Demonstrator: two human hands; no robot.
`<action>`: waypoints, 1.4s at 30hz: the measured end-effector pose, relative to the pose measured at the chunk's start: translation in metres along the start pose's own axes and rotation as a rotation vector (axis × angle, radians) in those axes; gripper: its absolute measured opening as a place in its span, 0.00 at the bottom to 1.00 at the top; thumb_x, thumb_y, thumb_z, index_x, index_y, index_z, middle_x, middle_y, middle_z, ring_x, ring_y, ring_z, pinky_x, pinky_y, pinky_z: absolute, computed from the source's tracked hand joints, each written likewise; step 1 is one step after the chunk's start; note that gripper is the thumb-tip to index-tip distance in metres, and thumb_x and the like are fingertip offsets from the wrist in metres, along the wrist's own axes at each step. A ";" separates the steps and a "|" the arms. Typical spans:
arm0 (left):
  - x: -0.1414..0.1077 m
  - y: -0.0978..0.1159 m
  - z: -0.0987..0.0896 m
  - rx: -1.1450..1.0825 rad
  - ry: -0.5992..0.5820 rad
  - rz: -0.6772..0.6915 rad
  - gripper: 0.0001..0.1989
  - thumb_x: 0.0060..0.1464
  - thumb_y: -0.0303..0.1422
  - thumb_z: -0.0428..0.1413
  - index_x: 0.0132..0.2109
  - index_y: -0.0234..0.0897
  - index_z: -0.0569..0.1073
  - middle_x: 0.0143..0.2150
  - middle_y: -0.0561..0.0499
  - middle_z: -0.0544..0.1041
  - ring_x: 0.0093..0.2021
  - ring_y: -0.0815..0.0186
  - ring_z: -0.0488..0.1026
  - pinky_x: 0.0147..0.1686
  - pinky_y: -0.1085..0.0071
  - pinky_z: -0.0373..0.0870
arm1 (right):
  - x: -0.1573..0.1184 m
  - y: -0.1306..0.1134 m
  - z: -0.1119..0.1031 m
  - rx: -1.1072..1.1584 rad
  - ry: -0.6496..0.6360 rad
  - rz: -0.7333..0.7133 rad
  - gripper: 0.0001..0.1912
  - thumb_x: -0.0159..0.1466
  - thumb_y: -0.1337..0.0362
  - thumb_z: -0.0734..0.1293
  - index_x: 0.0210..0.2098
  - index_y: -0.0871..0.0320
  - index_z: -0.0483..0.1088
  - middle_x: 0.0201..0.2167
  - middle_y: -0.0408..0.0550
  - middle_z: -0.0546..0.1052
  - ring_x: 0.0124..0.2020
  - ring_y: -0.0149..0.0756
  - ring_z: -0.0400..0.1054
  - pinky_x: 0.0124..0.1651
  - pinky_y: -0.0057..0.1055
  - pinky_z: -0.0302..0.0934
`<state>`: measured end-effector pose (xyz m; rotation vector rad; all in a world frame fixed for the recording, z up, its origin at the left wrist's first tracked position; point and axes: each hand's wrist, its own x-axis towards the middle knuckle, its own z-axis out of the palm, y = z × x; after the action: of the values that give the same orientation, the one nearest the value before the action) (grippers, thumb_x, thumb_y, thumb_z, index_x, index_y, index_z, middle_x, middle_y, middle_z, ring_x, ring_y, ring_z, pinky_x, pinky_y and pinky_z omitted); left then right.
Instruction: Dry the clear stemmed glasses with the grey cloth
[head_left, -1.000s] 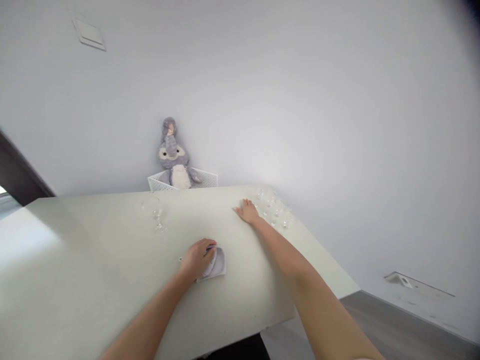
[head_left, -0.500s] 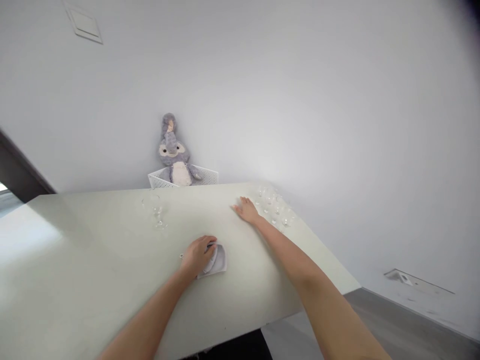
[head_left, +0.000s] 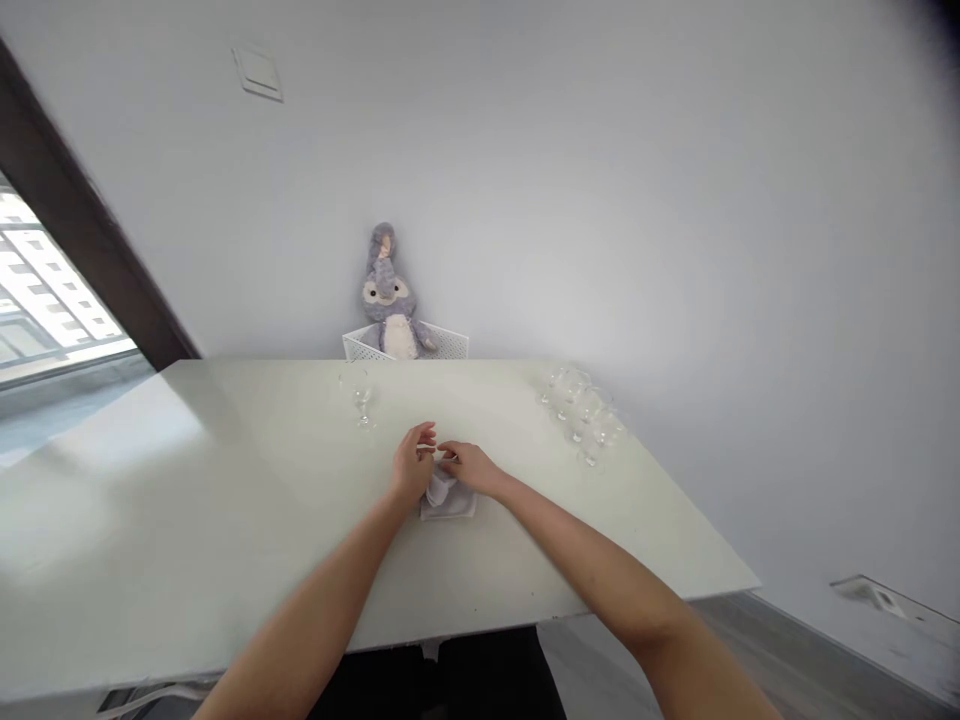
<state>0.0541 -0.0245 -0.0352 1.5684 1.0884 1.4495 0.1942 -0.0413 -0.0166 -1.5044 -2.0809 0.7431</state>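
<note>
A light grey cloth (head_left: 448, 503) lies on the white table in front of me, part of it bunched up between my hands. My left hand (head_left: 415, 463) is at the cloth's left side, its upper fingers apart and its lower fingers curled; what it grips is hard to tell. From the right, my right hand (head_left: 466, 467) reaches over the cloth with its fingers pinched on the bunched part. One clear stemmed glass (head_left: 363, 400) stands beyond my left hand. Several more clear glasses (head_left: 577, 410) are grouped at the table's right side.
A grey and white plush toy (head_left: 386, 295) sits in a white perforated basket (head_left: 452, 345) behind the table's (head_left: 247, 520) far edge, against the wall. A window (head_left: 45, 290) with a dark frame is at the left. A wall switch (head_left: 259, 72) is above.
My right hand has come back from near the grouped glasses to the cloth. My left hand has shifted at the cloth, which is now bunched differently. The view has turned left.
</note>
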 end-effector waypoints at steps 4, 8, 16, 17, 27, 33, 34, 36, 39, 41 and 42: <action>0.006 0.002 -0.014 -0.031 0.302 0.016 0.23 0.42 0.22 0.50 0.48 0.42 0.65 0.36 0.51 0.68 0.34 0.70 0.67 0.33 0.73 0.66 | 0.000 -0.005 0.013 -0.082 0.057 0.105 0.16 0.53 0.61 0.64 0.42 0.56 0.70 0.35 0.47 0.75 0.34 0.34 0.67 0.35 0.27 0.56; 0.023 -0.007 -0.034 -0.294 0.495 -0.148 0.26 0.48 0.29 0.51 0.55 0.46 0.55 0.38 0.51 0.67 0.31 0.72 0.67 0.33 0.73 0.68 | -0.011 -0.011 0.023 -0.107 0.140 0.133 0.12 0.57 0.60 0.59 0.36 0.55 0.72 0.35 0.46 0.75 0.36 0.35 0.67 0.37 0.27 0.55; 0.055 -0.013 -0.063 -0.932 0.345 -0.501 0.29 0.54 0.50 0.39 0.59 0.50 0.42 0.45 0.42 0.68 0.39 0.65 0.72 0.38 0.64 0.69 | -0.021 -0.015 0.030 -0.128 0.221 0.090 0.12 0.60 0.60 0.57 0.35 0.53 0.71 0.33 0.42 0.76 0.34 0.31 0.67 0.34 0.25 0.53; 0.056 -0.013 -0.064 -0.962 0.317 -0.505 0.29 0.53 0.52 0.39 0.59 0.52 0.43 0.47 0.42 0.68 0.41 0.64 0.72 0.38 0.62 0.69 | -0.020 -0.015 0.030 -0.130 0.217 0.083 0.12 0.60 0.60 0.57 0.35 0.53 0.71 0.33 0.42 0.76 0.34 0.31 0.67 0.34 0.25 0.53; 0.055 -0.018 -0.069 -1.123 0.313 -0.436 0.20 0.53 0.48 0.43 0.48 0.43 0.58 0.53 0.42 0.64 0.50 0.61 0.67 0.43 0.58 0.67 | -0.013 -0.009 0.028 0.084 0.225 0.118 0.08 0.57 0.61 0.60 0.28 0.56 0.69 0.28 0.43 0.74 0.30 0.32 0.64 0.33 0.27 0.53; 0.057 -0.019 -0.067 -1.176 0.357 -0.486 0.17 0.52 0.47 0.46 0.38 0.38 0.59 0.48 0.39 0.68 0.47 0.62 0.69 0.40 0.63 0.70 | -0.004 0.004 0.022 0.301 0.306 0.169 0.11 0.58 0.60 0.55 0.29 0.59 0.64 0.24 0.43 0.69 0.25 0.30 0.60 0.26 0.25 0.53; 0.057 -0.019 -0.066 -1.179 0.369 -0.489 0.16 0.53 0.47 0.46 0.38 0.38 0.59 0.47 0.39 0.68 0.47 0.62 0.70 0.40 0.64 0.70 | -0.004 0.005 0.022 0.317 0.313 0.173 0.11 0.58 0.60 0.55 0.29 0.59 0.64 0.23 0.43 0.68 0.24 0.29 0.59 0.26 0.25 0.52; 0.057 -0.018 -0.065 -1.186 0.403 -0.496 0.14 0.53 0.45 0.47 0.36 0.38 0.59 0.44 0.41 0.69 0.45 0.63 0.71 0.39 0.66 0.71 | -0.003 0.007 0.023 0.366 0.316 0.171 0.11 0.57 0.59 0.55 0.30 0.59 0.63 0.21 0.41 0.66 0.22 0.28 0.57 0.24 0.24 0.51; 0.056 -0.016 -0.065 -1.196 0.443 -0.509 0.12 0.53 0.42 0.49 0.34 0.38 0.58 0.40 0.45 0.71 0.41 0.66 0.73 0.39 0.67 0.71 | -0.004 0.008 0.025 0.461 0.306 0.151 0.09 0.56 0.59 0.57 0.30 0.58 0.63 0.18 0.39 0.63 0.20 0.27 0.55 0.22 0.24 0.49; 0.056 -0.015 -0.066 -1.201 0.450 -0.514 0.11 0.53 0.40 0.50 0.34 0.38 0.59 0.39 0.46 0.71 0.39 0.67 0.73 0.39 0.68 0.71 | -0.005 0.008 0.026 0.498 0.293 0.139 0.09 0.56 0.60 0.58 0.30 0.58 0.63 0.18 0.38 0.63 0.19 0.27 0.54 0.22 0.23 0.48; 0.055 -0.015 -0.066 -1.203 0.449 -0.514 0.10 0.53 0.39 0.50 0.34 0.38 0.59 0.39 0.46 0.71 0.39 0.68 0.73 0.39 0.68 0.71 | -0.005 0.008 0.026 0.507 0.282 0.134 0.09 0.56 0.60 0.58 0.31 0.58 0.63 0.17 0.38 0.63 0.19 0.27 0.54 0.22 0.23 0.48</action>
<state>-0.0128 0.0301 -0.0213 0.1149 0.5260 1.6004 0.1846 -0.0482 -0.0419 -1.3694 -1.4569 0.9583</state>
